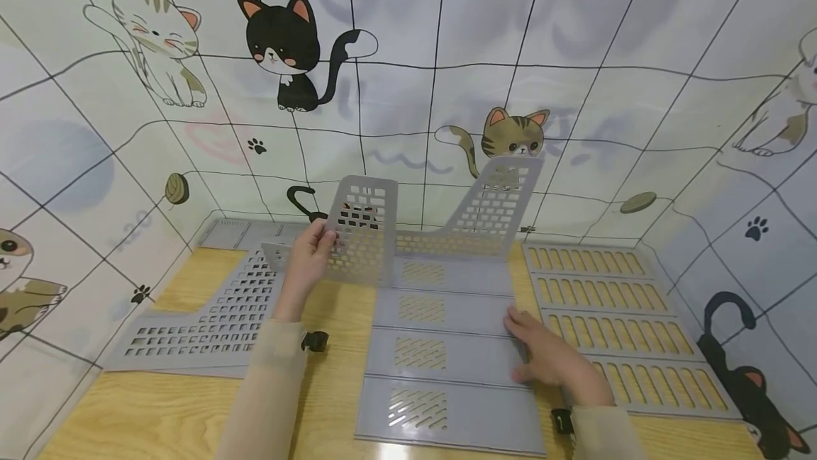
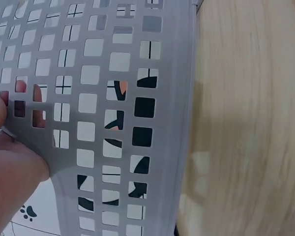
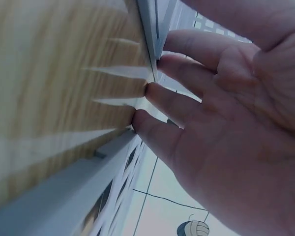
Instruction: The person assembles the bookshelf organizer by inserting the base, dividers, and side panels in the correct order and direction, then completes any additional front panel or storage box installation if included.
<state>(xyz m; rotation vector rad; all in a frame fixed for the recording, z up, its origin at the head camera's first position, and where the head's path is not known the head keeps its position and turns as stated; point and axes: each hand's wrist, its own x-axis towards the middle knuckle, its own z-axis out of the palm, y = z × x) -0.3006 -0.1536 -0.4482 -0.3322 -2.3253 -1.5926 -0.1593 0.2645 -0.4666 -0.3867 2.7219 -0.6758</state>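
"Where's the piece in hand?"

"The grey plastic panel with square holes [image 1: 380, 240] is raised near the far end of a flat grey plastic sheet with slanted slots [image 1: 475, 315]. My left hand [image 1: 309, 254] pinches it; my right hand [image 1: 552, 354], fingers loosely extended, is at the sheet's edge."

"How far along?"

"Partway, I'd judge: the grey stepped panel with square holes [image 1: 220, 325] still lies flat on the wood-grain bench [image 1: 166, 410]."

I have the left hand [image 1: 309, 256] raised in a pinch and the right hand [image 1: 554, 355] lower, fingers extended, slightly apart.
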